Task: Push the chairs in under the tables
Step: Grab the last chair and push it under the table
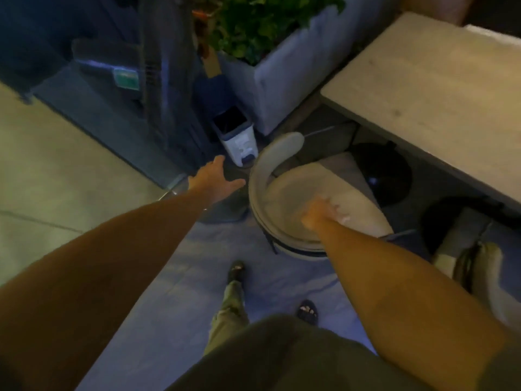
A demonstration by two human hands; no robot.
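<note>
chair, pale and round-backed, stands just beside the table, its seat mostly outside the tabletop edge and turned a little askew to it; only the far corner of the seat reaches toward the dark table base. right hand rests on the chair's curved back rim, fingers curled down over it in what looks like a grip, though blur hides how tight. left hand hangs in the air on the side of the chair away from the table, fingers spread apart, touching nothing. a small white bin and a planter sit beyond the chair, near the table's end. judging by this, the step in hand is taking hold of this chair before sliding it in. the next move likely calls for the free hand on the backrest too, squaring the chair to the table, then a level push that clears the base.
</note>
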